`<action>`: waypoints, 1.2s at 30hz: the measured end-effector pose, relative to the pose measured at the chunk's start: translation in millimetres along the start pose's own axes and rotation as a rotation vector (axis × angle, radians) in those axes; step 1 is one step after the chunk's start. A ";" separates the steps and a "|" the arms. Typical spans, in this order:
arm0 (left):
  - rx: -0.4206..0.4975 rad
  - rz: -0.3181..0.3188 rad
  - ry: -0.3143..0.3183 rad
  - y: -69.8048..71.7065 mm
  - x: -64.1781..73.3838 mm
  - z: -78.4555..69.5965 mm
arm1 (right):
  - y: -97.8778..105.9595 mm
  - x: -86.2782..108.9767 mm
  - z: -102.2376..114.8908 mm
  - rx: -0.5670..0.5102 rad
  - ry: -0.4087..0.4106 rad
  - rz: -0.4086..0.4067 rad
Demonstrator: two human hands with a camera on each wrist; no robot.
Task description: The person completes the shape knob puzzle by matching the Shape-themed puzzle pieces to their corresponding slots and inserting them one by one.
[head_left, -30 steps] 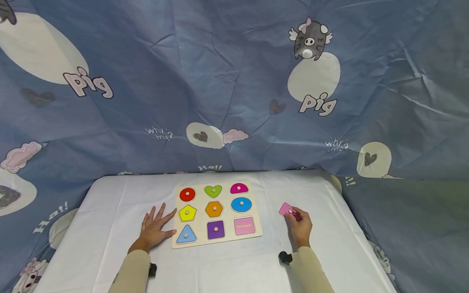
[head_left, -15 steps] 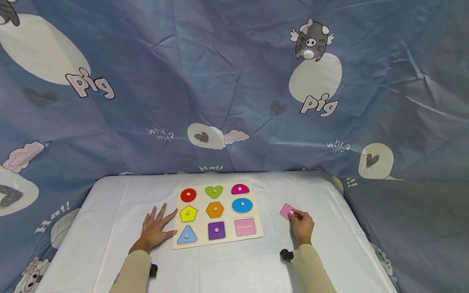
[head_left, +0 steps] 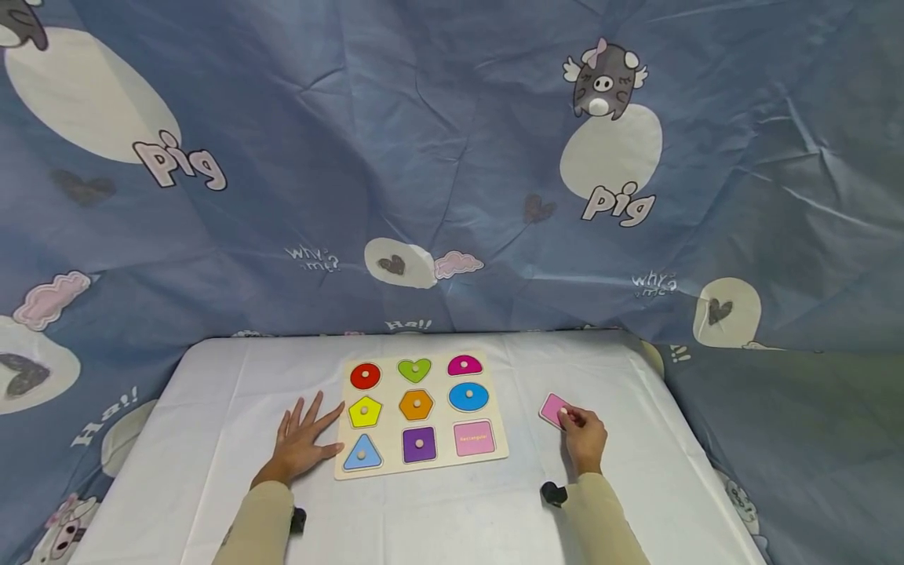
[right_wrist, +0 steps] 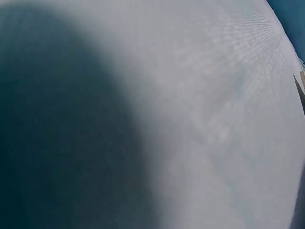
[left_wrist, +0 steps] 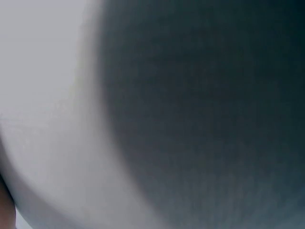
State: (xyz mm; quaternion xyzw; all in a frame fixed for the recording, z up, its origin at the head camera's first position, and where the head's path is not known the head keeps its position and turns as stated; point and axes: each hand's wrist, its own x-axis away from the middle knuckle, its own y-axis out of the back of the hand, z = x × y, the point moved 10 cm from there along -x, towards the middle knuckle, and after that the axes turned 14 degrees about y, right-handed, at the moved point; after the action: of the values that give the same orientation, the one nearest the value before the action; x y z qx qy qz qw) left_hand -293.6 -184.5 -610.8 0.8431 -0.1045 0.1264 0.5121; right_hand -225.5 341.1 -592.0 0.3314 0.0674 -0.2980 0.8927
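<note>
In the head view a wooden shape-puzzle board (head_left: 445,461) lies on the white-covered table. Knobbed pieces such as a blue triangle (head_left: 362,453), a purple square (head_left: 420,445) and a blue oval (head_left: 469,397) sit in it. Its lower right recess (head_left: 474,438) shows bare pink with printed lettering. My left hand (head_left: 300,447) rests with spread fingers at the board's left edge. To the right of the board, my right hand (head_left: 585,441) pinches the small knob of a pink rectangular puzzle piece (head_left: 553,409). The fingers cover part of that piece.
A blue printed cloth (head_left: 452,173) hangs behind the table and along its sides. White cloth (head_left: 424,518) covers the table. Large dark blurs fill much of both wrist views, beside pale cloth.
My right hand's fingers have shifted slightly on the pink piece, and more of its pink face shows. The left hand keeps its place by the board.
</note>
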 end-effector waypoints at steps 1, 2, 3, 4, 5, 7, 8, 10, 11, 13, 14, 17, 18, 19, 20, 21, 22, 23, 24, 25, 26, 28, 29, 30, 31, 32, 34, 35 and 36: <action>-0.001 0.000 0.000 0.1 -0.1 -0.2 | -0.2 0.4 0.1 0.001 -0.002 0.001; -0.003 0.000 0.001 0.2 -0.2 -0.2 | -0.2 0.7 0.4 0.003 -0.003 0.003; -0.003 0.000 0.002 0.1 -0.2 -0.1 | -0.3 1.1 1.0 0.003 -0.004 0.004; -0.004 0.001 0.002 0.1 -0.2 0.0 | -0.6 1.3 0.9 0.002 -0.006 0.007; -0.004 0.001 0.002 0.2 -0.1 -0.1 | -0.9 1.5 1.4 0.000 -0.008 0.010; -0.006 0.001 0.003 0.1 0.2 0.0 | -1.5 2.0 2.0 -0.012 -0.010 0.019; -0.007 0.002 0.004 0.1 0.4 0.1 | -2.1 2.2 1.7 -0.019 -0.014 0.027; -0.007 0.003 0.004 0.0 0.7 0.2 | -3.9 2.7 0.6 -0.032 -0.020 0.047; -0.009 0.003 0.005 -0.1 0.9 0.3 | -4.5 3.1 0.5 -0.038 -0.019 0.055; -0.012 0.005 0.007 -0.2 1.1 0.4 | -6.1 4.1 1.3 -0.049 -0.014 0.068; -0.015 0.005 0.007 -0.4 1.1 0.5 | -7.2 4.8 2.4 -0.049 -0.008 0.077; -0.020 0.008 0.011 -0.3 1.3 0.2 | -10.1 6.3 10.0 -0.062 0.046 0.093; -0.020 0.009 0.011 -0.1 1.4 -0.1 | -11.5 7.1 13.5 -0.069 0.063 0.100; -0.019 0.010 0.010 0.1 1.3 -0.6 | -13.5 8.1 16.6 -0.072 0.079 0.109; -0.019 0.011 0.011 0.3 1.5 -1.1 | -15.6 9.1 19.9 -0.079 0.094 0.119; -0.018 0.013 0.011 0.4 1.6 -1.5 | -18.0 10.2 22.8 -0.086 0.105 0.129; -0.017 0.013 0.011 0.5 1.5 -1.5 | -21.0 11.8 25.6 -0.093 0.108 0.142; -0.014 0.014 0.009 0.6 1.4 -1.9 | -23.9 13.4 28.0 -0.096 0.110 0.154; -0.013 0.015 0.008 0.6 1.2 -2.1 | -26.7 14.7 31.0 -0.100 0.120 0.165; -0.012 0.015 0.008 0.4 1.1 -1.7 | -30.0 16.3 34.2 -0.107 0.127 0.177; -0.012 0.015 0.009 0.0 0.9 -1.1 | -33.5 17.9 37.5 -0.111 0.136 0.191; -0.013 0.014 0.007 -0.5 0.2 -0.5 | -39.8 20.8 44.6 -0.121 0.157 0.214; -0.016 0.013 0.006 -0.8 -0.2 -0.3 | -42.9 22.1 48.5 -0.130 0.171 0.225; -0.021 0.012 0.007 -1.3 -0.5 0.3 | -46.3 23.7 52.8 -0.132 0.189 0.241; -0.023 0.012 0.007 -1.5 -0.7 0.5 | -49.9 25.3 56.8 -0.136 0.199 0.257; -0.025 0.012 0.008 -1.6 -1.0 0.7 | -54.0 26.9 60.6 -0.138 0.213 0.277; -0.023 0.011 0.008 -1.5 -1.0 0.6 | -61.3 30.1 69.2 -0.153 0.243 0.314; -0.023 0.011 0.009 -1.4 -0.9 0.6 | -65.2 32.2 73.4 -0.160 0.258 0.335; -0.021 0.012 0.010 -1.2 -0.6 0.7 | -68.9 34.3 78.0 -0.164 0.276 0.357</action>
State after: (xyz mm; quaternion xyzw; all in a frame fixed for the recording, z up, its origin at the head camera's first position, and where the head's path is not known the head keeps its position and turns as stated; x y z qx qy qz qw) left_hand -293.7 -184.5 -612.3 0.8363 -0.1081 0.1324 0.5209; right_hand -243.3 233.6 -580.8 0.3022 0.1530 -0.0810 0.9374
